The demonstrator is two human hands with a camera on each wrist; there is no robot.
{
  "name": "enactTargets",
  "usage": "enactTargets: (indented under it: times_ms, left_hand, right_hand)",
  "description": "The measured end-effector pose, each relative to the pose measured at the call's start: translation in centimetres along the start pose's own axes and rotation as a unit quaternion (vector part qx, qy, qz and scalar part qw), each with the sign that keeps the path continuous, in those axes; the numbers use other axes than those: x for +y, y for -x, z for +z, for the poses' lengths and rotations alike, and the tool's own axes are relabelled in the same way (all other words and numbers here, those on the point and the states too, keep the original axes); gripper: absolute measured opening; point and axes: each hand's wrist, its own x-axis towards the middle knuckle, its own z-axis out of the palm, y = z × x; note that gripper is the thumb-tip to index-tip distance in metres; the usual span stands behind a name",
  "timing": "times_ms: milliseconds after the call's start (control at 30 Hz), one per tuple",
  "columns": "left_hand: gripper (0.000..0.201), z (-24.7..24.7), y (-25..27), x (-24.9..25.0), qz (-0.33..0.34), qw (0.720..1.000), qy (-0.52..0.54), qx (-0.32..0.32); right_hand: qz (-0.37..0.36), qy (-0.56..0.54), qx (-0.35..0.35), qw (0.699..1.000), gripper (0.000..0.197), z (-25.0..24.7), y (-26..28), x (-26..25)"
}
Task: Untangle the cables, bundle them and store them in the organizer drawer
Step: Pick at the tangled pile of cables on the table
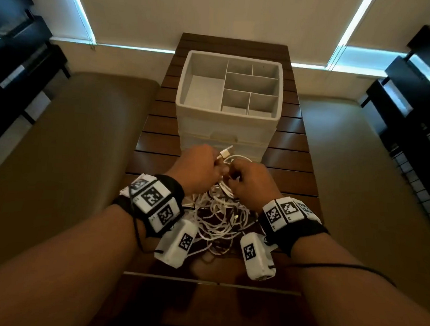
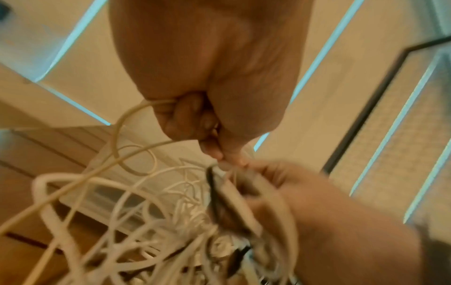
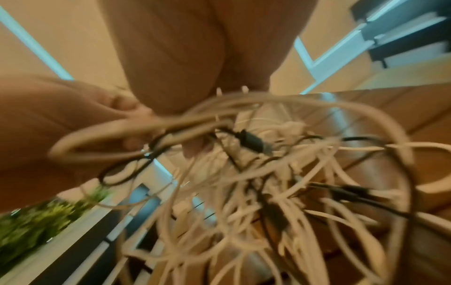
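The left hand was curled round strands of the white cables, its thumb and forefinger pinching one strand while another looped out from under the curled fingers, as the left wrist view showed. The right hand was just beside it, knuckles nearly touching, and it also gripped white strands in curled fingers. A plug with a metal tip stuck up between the two hands, toward the organizer.

Below the hands, the rest of the cables hung and lay in a loose tangled heap on the wooden slatted surface, on the near side of the organizer. A few black cables were mixed in with the white ones; how they were knotted was too blurred to tell.

The organizer stood farther along the surface, beyond the hands. Its top tray was split into one large compartment on the left and five smaller ones on the right. A closed drawer showed in its front, facing the heap.
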Motion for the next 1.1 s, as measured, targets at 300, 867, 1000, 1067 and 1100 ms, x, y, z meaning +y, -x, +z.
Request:
enactTargets:
  times_ms: [300,867,1000,1067,1100]
  left_hand:
    - [0.03,-0.7,0.0,-3.1,-0.11,0.992,0.018,0.062]
    - [0.014,-0.2,-0.2,-1.0,0.001,0.989,0.143,0.035]
    - [0.029,-0.4,-0.1,-2.9,-0.045,0.993,0.101,0.043]
    - [0.025,-0.2,0.3,-3.1,-0.052,0.998,-0.002,0.026]
    - [0.019,-0.1,0.3,-3.0,-0.046,0.998,-0.039,0.015]
  right_hand:
    - [0.066,-0.022,0.003,0.998,0.004,-0.3,0.4,1.8]
    - [0.032,0.038,-0.087,0.995,0.015,1.2,0.8,2.1]
    - [0.046,-0.026,-0.002,0.999,0.01,0.8,0.8,2.2]
    - [0.045,-0.059,0.043,0.996,0.007,0.5,0.5,1.5]
    - [0.042,-0.072,0.045,0.995,0.008,0.3,0.3,1.1]
